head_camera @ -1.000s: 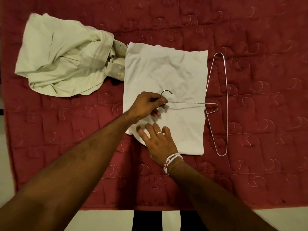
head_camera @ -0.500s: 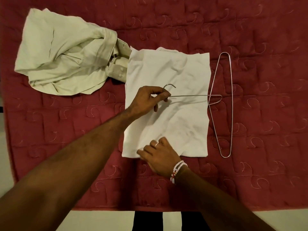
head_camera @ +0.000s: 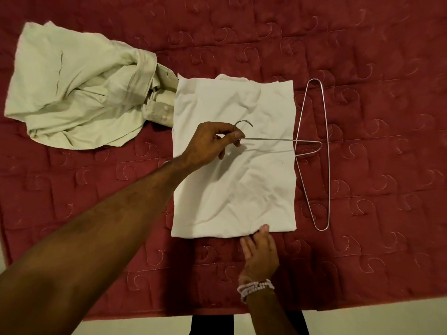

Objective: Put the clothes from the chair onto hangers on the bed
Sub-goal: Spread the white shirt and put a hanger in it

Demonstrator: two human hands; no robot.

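A folded white cloth [head_camera: 242,170] lies flat on the red quilted bed [head_camera: 362,250]. A metal wire hanger [head_camera: 324,151] lies across it: its long neck runs over the cloth and its triangle rests on the quilt to the right. My left hand [head_camera: 210,146] pinches the neck just below the hook, between thumb and forefinger. My right hand [head_camera: 260,252] is at the cloth's near edge, its thumb on top of the edge and its fingers at or under the hem. A crumpled pale green shirt [head_camera: 77,90] lies at the upper left, its cuff touching the white cloth's corner.
The bed's near edge [head_camera: 217,315] runs along the bottom, with pale floor [head_camera: 362,320] beyond it. Bare quilt stretches to the right of the hanger and along the top.
My right hand has slid back off the white cloth toward me, down to its near edge. My left hand keeps its pinch on the hanger neck, which has barely shifted.
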